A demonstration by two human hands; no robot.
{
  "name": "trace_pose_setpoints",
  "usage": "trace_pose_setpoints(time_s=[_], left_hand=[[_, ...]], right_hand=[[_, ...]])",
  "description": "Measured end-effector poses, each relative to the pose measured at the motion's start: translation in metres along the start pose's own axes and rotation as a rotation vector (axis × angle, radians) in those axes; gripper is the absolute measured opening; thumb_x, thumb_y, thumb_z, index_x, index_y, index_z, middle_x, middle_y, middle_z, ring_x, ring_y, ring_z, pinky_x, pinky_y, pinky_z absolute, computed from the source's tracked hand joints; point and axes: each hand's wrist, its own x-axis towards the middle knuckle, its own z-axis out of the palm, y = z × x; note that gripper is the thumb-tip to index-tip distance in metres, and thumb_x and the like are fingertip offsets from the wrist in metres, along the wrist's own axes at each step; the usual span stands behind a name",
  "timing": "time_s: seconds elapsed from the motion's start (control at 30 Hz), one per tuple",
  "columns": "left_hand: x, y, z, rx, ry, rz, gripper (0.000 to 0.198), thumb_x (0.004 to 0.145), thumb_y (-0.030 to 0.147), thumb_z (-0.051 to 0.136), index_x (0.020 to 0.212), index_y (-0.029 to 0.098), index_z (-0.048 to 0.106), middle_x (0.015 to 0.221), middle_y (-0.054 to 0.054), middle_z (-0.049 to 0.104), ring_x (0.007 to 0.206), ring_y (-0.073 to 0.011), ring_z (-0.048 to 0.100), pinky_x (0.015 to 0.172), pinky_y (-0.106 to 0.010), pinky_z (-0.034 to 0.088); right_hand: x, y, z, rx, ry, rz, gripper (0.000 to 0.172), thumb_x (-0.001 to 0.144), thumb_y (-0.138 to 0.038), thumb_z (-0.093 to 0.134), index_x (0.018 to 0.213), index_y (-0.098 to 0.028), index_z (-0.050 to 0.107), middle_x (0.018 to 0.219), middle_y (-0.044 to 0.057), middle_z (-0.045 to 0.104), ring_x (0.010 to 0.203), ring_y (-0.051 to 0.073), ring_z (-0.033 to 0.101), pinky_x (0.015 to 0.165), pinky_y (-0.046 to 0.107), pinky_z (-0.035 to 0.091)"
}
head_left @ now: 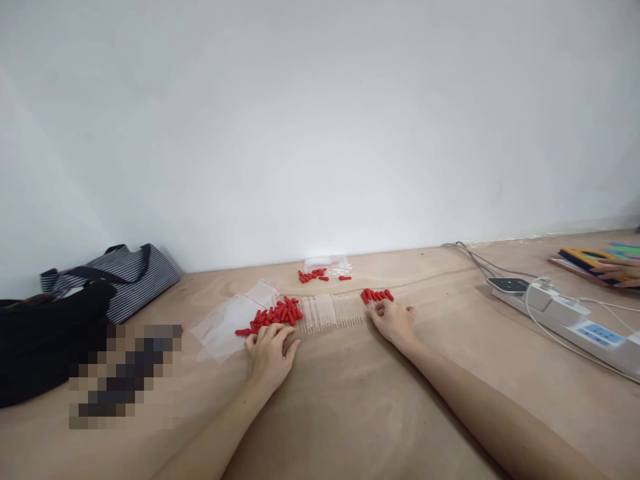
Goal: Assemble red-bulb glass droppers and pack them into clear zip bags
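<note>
A pile of red rubber bulbs [283, 312] lies partly on clear plastic bags [220, 327]. My left hand [273, 353] rests at the near edge of that pile, its fingers bent and thumb apart, with nothing visibly held. To its right, clear thin dropper tubes [333, 311] lie side by side in a row. At the row's right end, several tubes carry red bulbs [376, 295] on their far ends. My right hand [395, 325] is closed around the lower part of one of these droppers; its fingertips partly hide the tubes.
Farther back, more red bulbs [313, 274] lie by a small clear bag [326, 263]. A striped bag [143, 277] and black cloth [50, 340] are left, near a blurred-out dark patch. At right are a power strip [595, 333] with cables and another person's hand [623, 272].
</note>
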Motion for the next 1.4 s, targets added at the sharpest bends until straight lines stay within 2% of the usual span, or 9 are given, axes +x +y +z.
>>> trace_pose_setpoints(time_s=[0.3, 0.47, 0.6, 0.87, 1.0, 1.07, 1.17, 1.3, 1.4], left_hand=[[0.005, -0.004, -0.005, 0.107, 0.033, 0.0, 0.015, 0.076, 0.031, 0.052, 0.084, 0.022, 0.062, 0.089, -0.005, 0.061, 0.085, -0.0235, 0.051, 0.075, -0.039, 0.029], [0.007, -0.007, -0.003, 0.127, 0.069, 0.003, 0.014, 0.075, 0.029, 0.054, 0.084, 0.022, 0.062, 0.09, -0.006, 0.059, 0.087, -0.0233, 0.05, 0.077, -0.039, 0.029], [0.008, -0.008, -0.004, 0.15, 0.076, -0.015, 0.017, 0.073, 0.032, 0.055, 0.086, 0.022, 0.061, 0.091, -0.007, 0.057, 0.087, -0.0241, 0.049, 0.077, -0.039, 0.028], [0.005, -0.008, -0.017, 0.203, 0.03, 0.008, 0.022, 0.072, 0.04, 0.056, 0.077, 0.019, 0.062, 0.086, -0.007, 0.057, 0.085, -0.0252, 0.048, 0.077, -0.04, 0.028], [0.002, -0.01, -0.019, 0.195, 0.006, 0.048, 0.015, 0.074, 0.031, 0.053, 0.076, 0.022, 0.065, 0.084, -0.006, 0.058, 0.085, -0.0246, 0.049, 0.077, -0.041, 0.028], [0.001, -0.01, -0.017, 0.195, 0.011, 0.051, 0.015, 0.075, 0.026, 0.051, 0.075, 0.021, 0.065, 0.083, -0.006, 0.058, 0.083, -0.0238, 0.049, 0.077, -0.041, 0.028], [0.001, -0.01, -0.014, 0.194, 0.019, 0.059, 0.016, 0.075, 0.022, 0.048, 0.072, 0.02, 0.064, 0.081, -0.006, 0.059, 0.081, -0.0236, 0.049, 0.076, -0.041, 0.029], [0.002, -0.011, -0.012, 0.198, 0.007, 0.071, 0.017, 0.075, 0.02, 0.047, 0.073, 0.02, 0.064, 0.081, -0.006, 0.059, 0.082, -0.0238, 0.049, 0.075, -0.04, 0.03], [0.002, -0.011, -0.012, 0.189, -0.01, 0.074, 0.016, 0.074, 0.02, 0.047, 0.074, 0.021, 0.064, 0.083, -0.006, 0.059, 0.082, -0.0237, 0.049, 0.074, -0.04, 0.029]], right_hand=[[-0.004, 0.0, -0.001, 0.019, 0.13, -0.105, 0.026, 0.079, -0.04, 0.044, 0.08, -0.02, 0.062, 0.092, 0.006, 0.063, 0.09, 0.021, 0.053, 0.081, 0.041, 0.022], [-0.002, -0.021, -0.005, -0.073, 0.028, -0.114, 0.028, 0.075, -0.042, 0.047, 0.072, -0.02, 0.064, 0.09, 0.009, 0.063, 0.097, 0.027, 0.049, 0.081, 0.043, 0.024], [0.008, -0.036, -0.005, -0.15, -0.071, -0.062, 0.023, 0.074, -0.032, 0.048, 0.072, -0.016, 0.064, 0.085, 0.013, 0.064, 0.094, 0.029, 0.051, 0.08, 0.043, 0.026], [0.015, -0.043, -0.005, -0.151, -0.07, -0.047, 0.016, 0.069, -0.021, 0.051, 0.078, -0.015, 0.062, 0.081, 0.012, 0.065, 0.087, 0.027, 0.056, 0.08, 0.042, 0.027], [0.01, -0.041, -0.008, -0.131, -0.031, -0.074, 0.018, 0.073, -0.026, 0.047, 0.073, -0.016, 0.063, 0.083, 0.011, 0.064, 0.092, 0.027, 0.052, 0.082, 0.042, 0.025], [0.001, -0.038, -0.009, -0.079, 0.056, -0.148, 0.019, 0.074, -0.027, 0.046, 0.071, -0.017, 0.062, 0.083, 0.009, 0.064, 0.093, 0.025, 0.05, 0.084, 0.041, 0.023], [-0.022, -0.029, -0.009, 0.032, 0.192, -0.384, 0.017, 0.076, -0.028, 0.046, 0.07, -0.018, 0.059, 0.081, 0.005, 0.061, 0.087, 0.02, 0.049, 0.082, 0.037, 0.022], [-0.052, -0.012, -0.01, 0.108, 0.114, -0.672, 0.014, 0.075, -0.027, 0.051, 0.066, -0.019, 0.058, 0.073, 0.002, 0.058, 0.08, 0.016, 0.047, 0.078, 0.034, 0.022], [-0.061, -0.004, -0.011, 0.128, 0.039, -0.747, 0.013, 0.076, -0.029, 0.053, 0.068, -0.021, 0.06, 0.072, 0.001, 0.058, 0.079, 0.016, 0.047, 0.078, 0.035, 0.021]])
